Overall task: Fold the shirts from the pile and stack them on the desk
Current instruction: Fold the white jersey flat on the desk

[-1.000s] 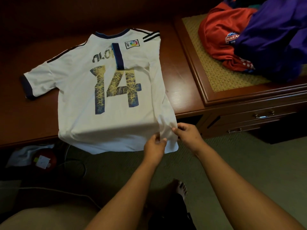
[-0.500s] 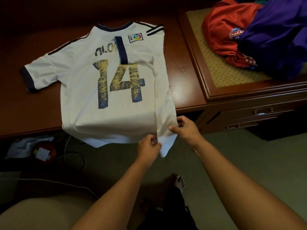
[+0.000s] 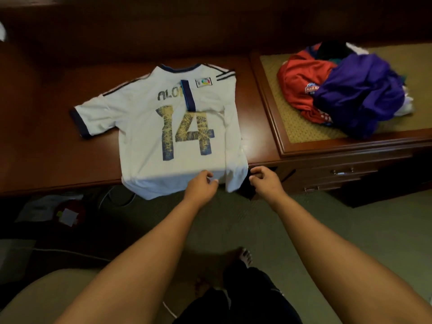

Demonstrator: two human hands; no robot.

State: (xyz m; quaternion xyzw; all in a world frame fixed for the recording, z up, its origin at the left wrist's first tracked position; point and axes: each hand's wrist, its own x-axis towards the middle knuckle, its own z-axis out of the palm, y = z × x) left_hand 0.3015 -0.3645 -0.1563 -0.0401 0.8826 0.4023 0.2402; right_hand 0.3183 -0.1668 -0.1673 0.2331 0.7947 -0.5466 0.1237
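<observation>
Down at the bottom you've got both forearms reaching out over a greenish carpet (image 3: 327, 230), with a bare foot (image 3: 244, 256) poking out between them. The left hand (image 3: 202, 187) has its fingers curled at the hem of the white shirt (image 3: 145, 136), looks like it's pinching the fabric right at the bench's front edge. The right hand (image 3: 266, 182) sits just beside the shirt's lower right corner, fingers loosely curled, not holding anything as far as I can see. The shirt lies back side up on the dark wooden bench (image 3: 46, 148), number 14 showing, right sleeve folded in across the back, hem hanging a bit over the edge. Further back to the right, the pile (image 3: 350, 94) of red and purple shirts sits on a woven-top section.
</observation>
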